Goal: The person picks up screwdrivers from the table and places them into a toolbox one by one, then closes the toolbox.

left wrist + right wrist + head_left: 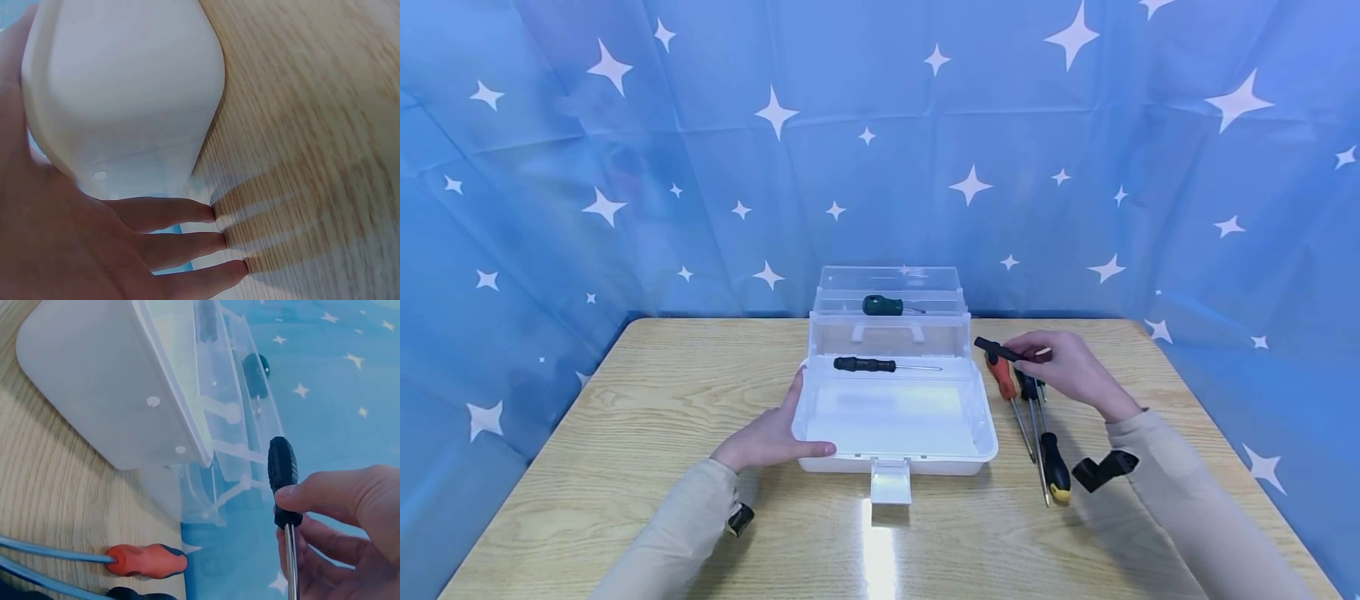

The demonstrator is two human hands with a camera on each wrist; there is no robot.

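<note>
A white toolbox stands unfolded on the table, its clear trays stepped up behind it. My left hand rests against the box's left side, thumb across the front rim and fingers spread straight. In the left wrist view three fingertips reach down to the wood. Beside the box's back right corner, my right hand pinches a black-handled screwdriver by its handle above the table. Another black-handled screwdriver lies in the lower tray. Higher up, a green-handled screwdriver lies in a clear tray.
Right of the box lie several more screwdrivers, including one with a red handle and one with a black and yellow handle. The box's latch hangs out in front. A blue star-patterned curtain borders the wooden table.
</note>
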